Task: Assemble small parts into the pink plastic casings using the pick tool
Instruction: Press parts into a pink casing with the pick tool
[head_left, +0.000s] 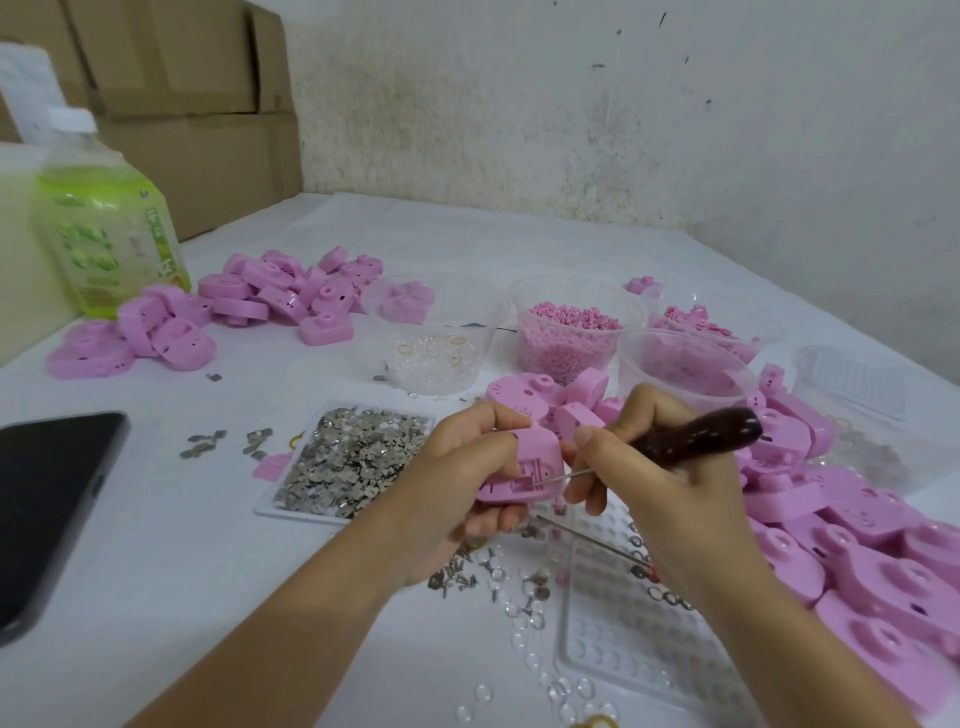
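Note:
My left hand grips a pink plastic casing above the table, its open inner side turned toward me. My right hand holds the pick tool by its dark brown handle, and the thin metal tip points left into the casing's recess. A white tray of small silver metal parts lies just left of my left hand. Loose metal bits and clear domes are scattered under my hands.
Pink casings lie heaped at the right and at the back left. Clear cups hold rings, pink pellets and pink pieces. A black phone sits at the left, a green bottle behind it. A second metal pick lies on a clear blister tray.

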